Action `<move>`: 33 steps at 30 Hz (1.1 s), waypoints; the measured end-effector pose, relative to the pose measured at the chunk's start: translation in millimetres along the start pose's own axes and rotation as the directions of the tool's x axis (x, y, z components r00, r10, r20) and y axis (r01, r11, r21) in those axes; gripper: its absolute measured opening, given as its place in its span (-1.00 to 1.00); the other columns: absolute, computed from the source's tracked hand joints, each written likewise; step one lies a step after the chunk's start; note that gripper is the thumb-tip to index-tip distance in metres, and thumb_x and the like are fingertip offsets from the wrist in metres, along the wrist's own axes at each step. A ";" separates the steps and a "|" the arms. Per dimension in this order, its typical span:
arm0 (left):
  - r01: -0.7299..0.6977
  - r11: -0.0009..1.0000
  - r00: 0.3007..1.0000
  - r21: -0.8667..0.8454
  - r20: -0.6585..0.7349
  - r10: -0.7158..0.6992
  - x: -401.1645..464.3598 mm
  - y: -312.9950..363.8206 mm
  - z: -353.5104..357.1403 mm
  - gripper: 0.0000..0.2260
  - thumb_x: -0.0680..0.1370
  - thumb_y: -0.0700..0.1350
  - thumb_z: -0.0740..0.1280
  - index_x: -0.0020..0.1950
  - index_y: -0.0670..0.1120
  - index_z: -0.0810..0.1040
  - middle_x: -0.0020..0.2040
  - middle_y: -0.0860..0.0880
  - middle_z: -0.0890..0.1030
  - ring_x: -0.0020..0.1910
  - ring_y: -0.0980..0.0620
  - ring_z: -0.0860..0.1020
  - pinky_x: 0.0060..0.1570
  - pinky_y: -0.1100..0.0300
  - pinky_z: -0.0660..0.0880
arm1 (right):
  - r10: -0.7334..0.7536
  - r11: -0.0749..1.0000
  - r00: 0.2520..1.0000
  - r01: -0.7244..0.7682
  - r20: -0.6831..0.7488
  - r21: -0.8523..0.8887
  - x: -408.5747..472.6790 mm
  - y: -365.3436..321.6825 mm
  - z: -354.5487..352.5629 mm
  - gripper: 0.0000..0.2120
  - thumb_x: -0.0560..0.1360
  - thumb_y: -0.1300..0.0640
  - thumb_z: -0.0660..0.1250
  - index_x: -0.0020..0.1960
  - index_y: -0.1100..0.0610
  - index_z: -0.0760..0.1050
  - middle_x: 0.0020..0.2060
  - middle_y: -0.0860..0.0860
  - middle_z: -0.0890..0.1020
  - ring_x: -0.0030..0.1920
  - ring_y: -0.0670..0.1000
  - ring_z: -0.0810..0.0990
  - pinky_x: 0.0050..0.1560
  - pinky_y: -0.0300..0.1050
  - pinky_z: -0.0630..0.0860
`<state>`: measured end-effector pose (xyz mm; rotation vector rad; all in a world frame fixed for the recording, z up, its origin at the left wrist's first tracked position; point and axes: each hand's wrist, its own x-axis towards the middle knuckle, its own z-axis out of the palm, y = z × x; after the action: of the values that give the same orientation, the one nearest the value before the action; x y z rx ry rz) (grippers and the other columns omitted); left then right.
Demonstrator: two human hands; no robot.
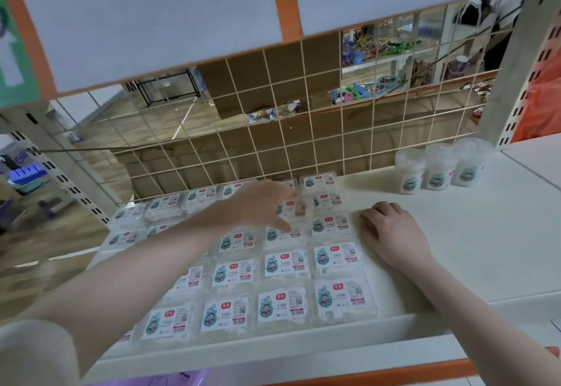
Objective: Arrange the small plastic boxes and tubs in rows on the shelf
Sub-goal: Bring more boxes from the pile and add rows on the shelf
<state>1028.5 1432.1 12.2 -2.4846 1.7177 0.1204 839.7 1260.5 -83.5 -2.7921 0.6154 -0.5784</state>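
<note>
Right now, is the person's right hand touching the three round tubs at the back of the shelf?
Apart. The head view shows the right hand resting on the shelf beside the flat boxes, with bare shelf between it and the three tubs.

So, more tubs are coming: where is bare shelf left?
Bare shelf lies right of the right hand, in front of the three tubs at the mesh. The left side is crowded with flat boxes, the left hand over them.

The left hand (267, 203) reaches forward on a bare, outstretched forearm, fingers spread and relaxed, palm down (motion blur softens its fingertips). The right hand (391, 230) lies palm down with its fingers curled under at the knuckles, its forearm angled in from the lower right.
</note>
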 end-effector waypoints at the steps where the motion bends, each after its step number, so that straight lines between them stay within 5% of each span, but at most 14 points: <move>1: 0.051 0.999 0.999 -0.001 0.000 -0.051 4.5 -2.0 -2.2 -0.43 0.39 0.13 0.46 0.31 -0.08 0.45 0.13 -0.02 0.60 0.09 0.00 0.56 0.12 0.10 0.49 | 0.003 1.000 1.000 -0.003 -0.003 0.000 0.0 0.1 0.6 -0.81 0.49 0.15 0.31 -0.01 0.24 0.60 -0.11 0.16 0.59 -0.07 0.23 0.51 -0.05 0.03 0.46; 5: 0.206 0.979 0.979 -0.007 -0.004 -0.206 21.1 -10.2 -10.2 -0.44 0.40 0.16 0.45 0.27 -0.12 0.46 0.09 -0.04 0.60 0.02 -0.03 0.57 0.00 0.11 0.49 | 0.003 1.000 1.000 -0.003 0.023 -0.010 0.9 0.3 1.5 -0.79 0.50 0.13 0.28 0.02 0.23 0.59 -0.09 0.14 0.58 -0.04 0.21 0.50 -0.02 0.02 0.44; 13: 0.366 0.931 0.920 -0.010 0.156 -0.360 50.1 -14.8 -18.1 -0.25 0.42 0.09 0.45 0.50 -0.08 0.21 0.40 -0.09 0.40 0.30 -0.11 0.45 0.23 0.00 0.45 | 0.003 1.000 0.999 -0.002 0.050 -0.018 0.1 0.9 0.5 -0.75 0.54 0.07 0.22 0.07 0.18 0.57 -0.04 0.09 0.57 0.00 0.16 0.48 0.03 -0.03 0.40; 33: 0.406 0.911 0.900 -0.068 0.206 -0.385 48.5 -33.7 -7.7 -0.29 0.48 0.07 0.40 0.53 -0.01 0.14 0.48 -0.07 0.29 0.39 -0.11 0.34 0.33 0.03 0.33 | 0.002 0.999 0.998 0.001 0.056 -0.050 1.3 3.1 3.1 -0.73 0.54 0.06 0.17 0.11 0.14 0.55 0.02 0.05 0.55 0.05 0.11 0.45 0.06 -0.08 0.35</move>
<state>1077.2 1397.8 15.2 -2.7402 1.1326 0.4063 841.0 1257.5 -86.8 -2.8442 0.6274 -0.4900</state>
